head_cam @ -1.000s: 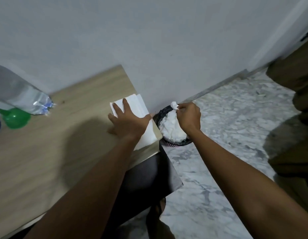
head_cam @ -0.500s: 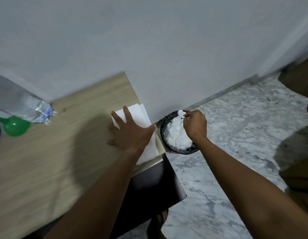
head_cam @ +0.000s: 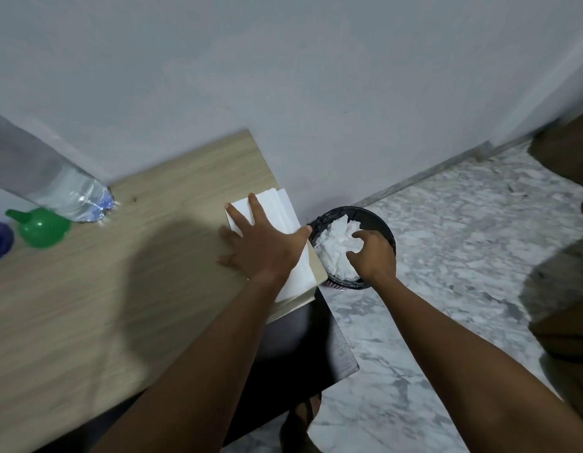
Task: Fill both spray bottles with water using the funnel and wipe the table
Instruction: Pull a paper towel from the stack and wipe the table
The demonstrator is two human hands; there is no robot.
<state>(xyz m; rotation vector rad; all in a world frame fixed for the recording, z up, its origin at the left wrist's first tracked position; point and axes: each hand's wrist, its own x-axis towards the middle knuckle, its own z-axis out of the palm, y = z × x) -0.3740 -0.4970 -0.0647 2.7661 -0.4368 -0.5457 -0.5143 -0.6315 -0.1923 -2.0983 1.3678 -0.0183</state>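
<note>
Beside the table point(head_cam: 87, 305), a black bin point(head_cam: 383, 221) holds crumpled white tissue point(head_cam: 335, 246).

This looks like a plain room in a home. A bare, pale painted wall point(head_cam: 283, 76) fills the view from 10 to 2 o'clock. It meets a grey-veined marble floor point(head_cam: 447, 256) at 3 o'clock along a low skirting point(head_cam: 430, 173). A light wood-grain table point(head_cam: 87, 305) lies at 8 o'clock. A small black waste bin point(head_cam: 378, 220) full of crumpled tissue point(head_cam: 335, 250) stands on the floor just beside the table's corner.
</note>
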